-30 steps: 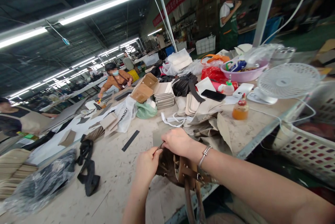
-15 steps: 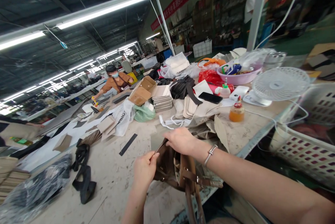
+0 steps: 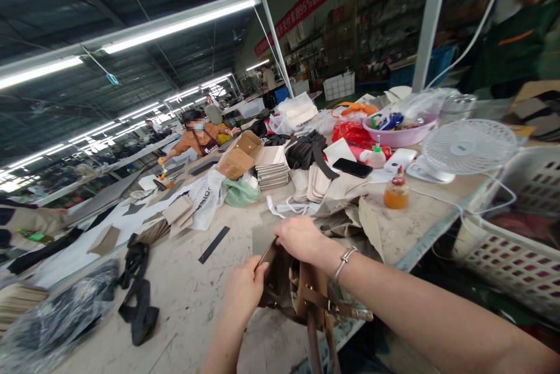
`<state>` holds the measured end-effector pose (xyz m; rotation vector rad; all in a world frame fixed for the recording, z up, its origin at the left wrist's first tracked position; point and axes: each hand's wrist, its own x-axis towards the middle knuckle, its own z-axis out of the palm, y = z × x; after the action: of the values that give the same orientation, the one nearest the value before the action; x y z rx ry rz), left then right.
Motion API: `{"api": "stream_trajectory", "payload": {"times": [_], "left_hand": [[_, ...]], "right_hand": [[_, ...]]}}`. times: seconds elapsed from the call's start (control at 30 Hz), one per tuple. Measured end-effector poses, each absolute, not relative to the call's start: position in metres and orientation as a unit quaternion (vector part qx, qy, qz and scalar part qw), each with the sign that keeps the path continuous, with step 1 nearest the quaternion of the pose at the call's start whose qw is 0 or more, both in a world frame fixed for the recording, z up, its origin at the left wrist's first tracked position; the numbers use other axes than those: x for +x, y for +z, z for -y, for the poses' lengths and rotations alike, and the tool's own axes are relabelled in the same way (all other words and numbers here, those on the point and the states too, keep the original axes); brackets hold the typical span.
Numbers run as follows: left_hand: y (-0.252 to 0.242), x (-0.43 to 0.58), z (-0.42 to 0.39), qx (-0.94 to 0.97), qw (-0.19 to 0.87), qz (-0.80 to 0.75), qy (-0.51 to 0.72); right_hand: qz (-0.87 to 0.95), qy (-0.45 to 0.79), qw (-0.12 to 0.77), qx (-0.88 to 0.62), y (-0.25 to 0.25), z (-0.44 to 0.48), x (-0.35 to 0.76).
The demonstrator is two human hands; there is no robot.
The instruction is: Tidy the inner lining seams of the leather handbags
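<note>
My left hand (image 3: 245,284) pinched the bag's rim (image 3: 269,250) at ten o'clock, my right hand (image 3: 301,238) at twelve. They had parted, baring more rim.

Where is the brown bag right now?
In the head camera's view, the brown bag is low and just right of centre, at the near edge of the table, its rim held by the left hand and right hand.
</note>
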<state>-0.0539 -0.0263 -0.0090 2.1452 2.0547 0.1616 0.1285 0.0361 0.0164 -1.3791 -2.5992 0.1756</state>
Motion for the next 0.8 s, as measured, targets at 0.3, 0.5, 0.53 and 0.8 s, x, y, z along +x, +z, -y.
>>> {"api": "stream_trajectory", "payload": {"times": [0.3, 0.5, 0.53, 0.8], "left_hand": [[0.005, -0.034, -0.003, 0.749, 0.127, -0.644, 0.089], [-0.007, -0.035, -0.014, 0.742, 0.106, -0.655, 0.097], [-0.008, -0.036, -0.013, 0.741, 0.103, -0.657, 0.098], [-0.012, -0.033, -0.012, 0.738, 0.085, -0.663, 0.088]], "right_hand": [[0.880, 0.049, 0.097, -0.463, 0.015, -0.042, 0.128], [0.889, 0.054, 0.110, -0.442, 0.019, -0.039, 0.143], [0.888, 0.056, 0.112, -0.442, 0.019, -0.038, 0.146], [0.856, 0.063, 0.114, -0.500, 0.015, -0.038, 0.145]]}}
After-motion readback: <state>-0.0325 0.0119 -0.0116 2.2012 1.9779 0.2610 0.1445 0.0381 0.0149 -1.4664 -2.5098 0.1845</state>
